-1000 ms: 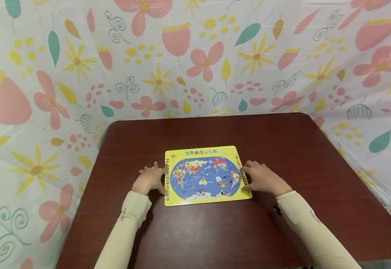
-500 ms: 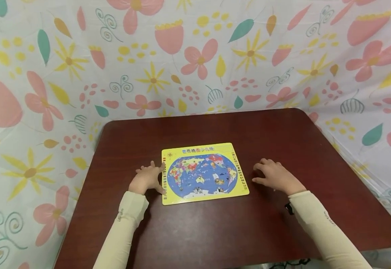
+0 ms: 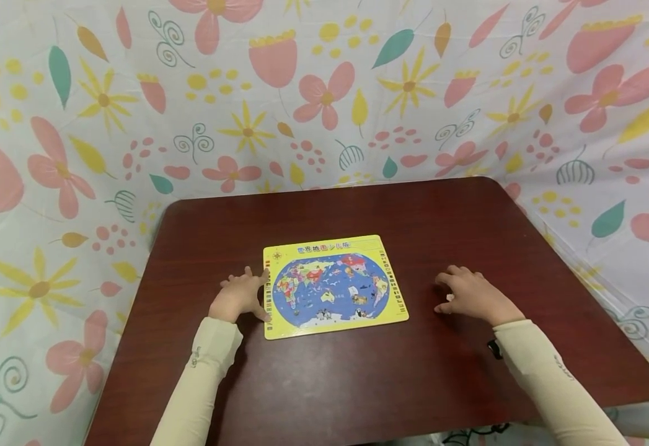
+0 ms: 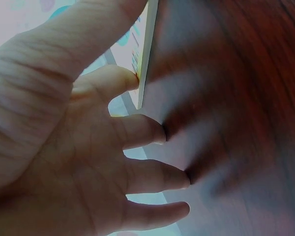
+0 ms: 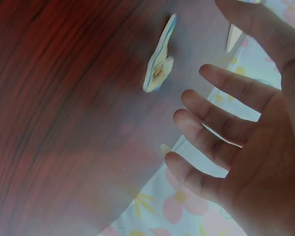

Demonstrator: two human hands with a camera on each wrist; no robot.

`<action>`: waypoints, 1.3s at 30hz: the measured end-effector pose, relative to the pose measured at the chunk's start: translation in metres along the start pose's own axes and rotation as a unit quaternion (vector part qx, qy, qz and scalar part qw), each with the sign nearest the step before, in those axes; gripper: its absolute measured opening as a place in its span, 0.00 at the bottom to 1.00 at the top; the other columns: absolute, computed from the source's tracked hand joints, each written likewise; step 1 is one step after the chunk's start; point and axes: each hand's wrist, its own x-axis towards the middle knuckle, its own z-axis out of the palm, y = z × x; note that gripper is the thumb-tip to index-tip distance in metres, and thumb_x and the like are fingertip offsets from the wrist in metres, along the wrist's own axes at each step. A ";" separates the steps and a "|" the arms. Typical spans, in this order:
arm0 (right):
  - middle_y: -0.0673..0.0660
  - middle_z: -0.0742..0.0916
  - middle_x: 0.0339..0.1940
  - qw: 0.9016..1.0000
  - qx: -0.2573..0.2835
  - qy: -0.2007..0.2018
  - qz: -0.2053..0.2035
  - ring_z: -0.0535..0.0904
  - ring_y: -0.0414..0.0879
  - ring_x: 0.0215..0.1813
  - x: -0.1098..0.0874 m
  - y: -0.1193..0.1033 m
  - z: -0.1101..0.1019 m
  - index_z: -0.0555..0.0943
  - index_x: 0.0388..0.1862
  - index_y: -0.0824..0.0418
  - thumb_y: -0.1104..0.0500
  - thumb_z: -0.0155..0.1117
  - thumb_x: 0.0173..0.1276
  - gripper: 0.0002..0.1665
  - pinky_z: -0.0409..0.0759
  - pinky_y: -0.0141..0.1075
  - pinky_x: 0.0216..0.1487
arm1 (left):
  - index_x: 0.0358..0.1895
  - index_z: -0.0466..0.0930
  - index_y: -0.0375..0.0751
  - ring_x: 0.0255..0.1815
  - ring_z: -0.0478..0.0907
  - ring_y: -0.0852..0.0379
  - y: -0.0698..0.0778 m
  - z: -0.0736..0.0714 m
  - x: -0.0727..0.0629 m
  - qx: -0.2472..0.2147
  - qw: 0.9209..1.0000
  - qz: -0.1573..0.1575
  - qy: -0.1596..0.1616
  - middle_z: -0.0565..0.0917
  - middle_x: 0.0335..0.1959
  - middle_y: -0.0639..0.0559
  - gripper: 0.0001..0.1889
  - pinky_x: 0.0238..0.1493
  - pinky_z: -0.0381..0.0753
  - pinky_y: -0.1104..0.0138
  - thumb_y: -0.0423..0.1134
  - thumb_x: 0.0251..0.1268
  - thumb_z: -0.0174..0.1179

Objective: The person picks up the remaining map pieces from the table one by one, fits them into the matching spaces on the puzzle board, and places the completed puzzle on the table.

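Observation:
A yellow-bordered world map board (image 3: 330,288) with a blue oval map lies flat on the table. At its left edge, my left hand (image 3: 237,296) touches the border with thumb and index finger, the other fingers spread; the left wrist view shows the board's edge (image 4: 146,54) beside them. My right hand (image 3: 477,297) hovers over the table to the right of the board, fingers loosely bent and apart. Near its fingertips is a small pale piece (image 3: 450,298), blurred in the right wrist view, where the piece (image 5: 156,69) appears clear of the fingers. I cannot tell whether it touches the table.
The dark red-brown table (image 3: 335,378) has rounded corners. Behind it and at both sides hangs a white cloth (image 3: 324,148) printed with flowers and leaves. Black cables (image 3: 472,435) show below the table's front edge.
My right hand has left the board's right edge and moved right; the small pale piece now shows by its fingers. My left hand stays at the board's left edge. The view has shifted slightly.

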 end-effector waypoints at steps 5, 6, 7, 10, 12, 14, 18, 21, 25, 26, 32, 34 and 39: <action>0.60 0.81 0.44 1.000 0.007 -0.008 0.011 0.77 0.61 0.47 -0.005 0.007 0.000 0.84 0.53 0.65 0.46 0.83 0.52 0.35 0.73 0.62 0.44 | 0.80 0.56 0.38 0.67 0.53 0.09 -0.001 -0.001 0.000 -0.004 1.000 0.001 0.002 0.52 0.75 0.19 0.60 0.62 0.58 0.25 0.51 0.46 0.82; 0.60 0.81 0.45 1.000 0.008 -0.010 0.013 0.77 0.62 0.48 -0.006 0.009 0.001 0.84 0.53 0.66 0.46 0.83 0.52 0.35 0.73 0.62 0.44 | 0.80 0.55 0.38 0.67 0.52 0.10 -0.001 -0.002 0.000 -0.006 1.000 0.001 0.002 0.51 0.75 0.19 0.60 0.62 0.57 0.26 0.51 0.46 0.82; 0.61 0.81 0.45 1.000 0.008 -0.010 0.015 0.77 0.63 0.48 -0.007 0.010 0.001 0.83 0.53 0.66 0.46 0.82 0.52 0.36 0.73 0.62 0.44 | 0.80 0.55 0.38 0.67 0.52 0.09 -0.002 -0.002 0.000 -0.006 1.000 0.002 0.002 0.51 0.75 0.19 0.60 0.62 0.57 0.26 0.51 0.46 0.82; 0.62 0.81 0.46 1.000 0.007 -0.012 0.019 0.77 0.64 0.49 -0.009 0.014 0.003 0.83 0.52 0.66 0.44 0.82 0.53 0.36 0.73 0.63 0.43 | 0.80 0.55 0.38 0.67 0.52 0.09 -0.002 -0.002 0.000 -0.007 1.000 0.002 0.001 0.51 0.75 0.19 0.60 0.62 0.57 0.25 0.51 0.46 0.82; 0.63 0.81 0.46 1.000 0.006 -0.011 0.021 0.77 0.65 0.48 -0.011 0.015 0.004 0.83 0.51 0.66 0.44 0.82 0.53 0.35 0.73 0.64 0.43 | 0.80 0.55 0.38 0.67 0.52 0.10 -0.003 -0.001 0.000 -0.008 1.000 0.002 0.000 0.51 0.75 0.19 0.60 0.62 0.57 0.25 0.51 0.46 0.82; 0.63 0.81 0.46 1.000 0.005 -0.010 0.022 0.77 0.65 0.48 -0.012 0.017 0.005 0.84 0.51 0.66 0.44 0.81 0.53 0.35 0.74 0.64 0.43 | 0.80 0.55 0.38 0.67 0.52 0.09 -0.003 0.000 0.000 -0.008 1.000 0.002 0.000 0.51 0.75 0.19 0.60 0.62 0.57 0.25 0.51 0.46 0.82; 0.65 0.81 0.46 1.000 0.001 -0.009 0.025 0.77 0.66 0.48 -0.016 0.018 0.005 0.84 0.50 0.67 0.44 0.81 0.54 0.34 0.74 0.66 0.42 | 0.80 0.55 0.38 0.67 0.53 0.10 -0.003 0.001 0.002 -0.011 1.000 -0.001 0.004 0.51 0.75 0.19 0.60 0.62 0.56 0.25 0.50 0.45 0.83; 0.66 0.81 0.46 1.000 0.001 -0.010 0.026 0.78 0.67 0.48 -0.018 0.017 0.004 0.84 0.50 0.67 0.44 0.81 0.54 0.35 0.74 0.66 0.42 | 0.80 0.56 0.38 0.67 0.53 0.10 -0.003 0.002 0.002 -0.012 1.000 -0.003 0.006 0.52 0.75 0.19 0.60 0.62 0.56 0.25 0.50 0.45 0.83; 0.66 0.81 0.46 1.000 0.005 -0.011 0.028 0.78 0.67 0.48 -0.020 0.016 0.003 0.84 0.50 0.67 0.44 0.81 0.55 0.34 0.75 0.66 0.43 | 0.80 0.56 0.37 0.67 0.53 0.10 -0.002 0.002 0.001 -0.016 1.000 -0.002 0.004 0.51 0.75 0.19 0.59 0.62 0.56 0.25 0.50 0.45 0.83; 0.66 0.81 0.46 1.000 0.007 -0.012 0.028 0.78 0.66 0.47 -0.020 0.016 0.003 0.83 0.49 0.67 0.44 0.81 0.55 0.33 0.75 0.66 0.43 | 0.80 0.56 0.37 0.67 0.53 0.10 -0.002 0.002 0.001 -0.018 1.000 -0.003 0.004 0.51 0.75 0.19 0.59 0.62 0.56 0.25 0.50 0.46 0.83; 0.61 0.81 0.42 0.999 0.019 -0.010 0.028 0.78 0.60 0.43 -0.020 0.015 0.003 0.83 0.47 0.67 0.46 0.80 0.57 0.30 0.76 0.62 0.41 | 0.80 0.55 0.38 0.67 0.53 0.10 -0.002 0.001 0.000 -0.019 1.000 -0.004 0.003 0.51 0.76 0.19 0.59 0.62 0.56 0.25 0.50 0.46 0.82; 0.60 0.80 0.41 0.999 0.022 -0.009 0.027 0.77 0.58 0.42 -0.020 0.016 0.003 0.83 0.46 0.67 0.46 0.81 0.56 0.29 0.77 0.60 0.40 | 0.80 0.55 0.38 0.68 0.52 0.10 -0.002 0.001 0.001 -0.019 1.000 -0.004 0.002 0.51 0.76 0.20 0.60 0.62 0.56 0.25 0.50 0.46 0.82; 0.59 0.80 0.39 0.999 0.027 -0.012 0.026 0.76 0.55 0.39 -0.021 0.016 0.005 0.82 0.45 0.66 0.47 0.80 0.57 0.28 0.77 0.57 0.39 | 0.81 0.55 0.39 0.68 0.51 0.10 -0.002 0.002 0.000 -0.019 1.000 -0.002 -0.001 0.50 0.76 0.20 0.59 0.62 0.55 0.24 0.50 0.47 0.82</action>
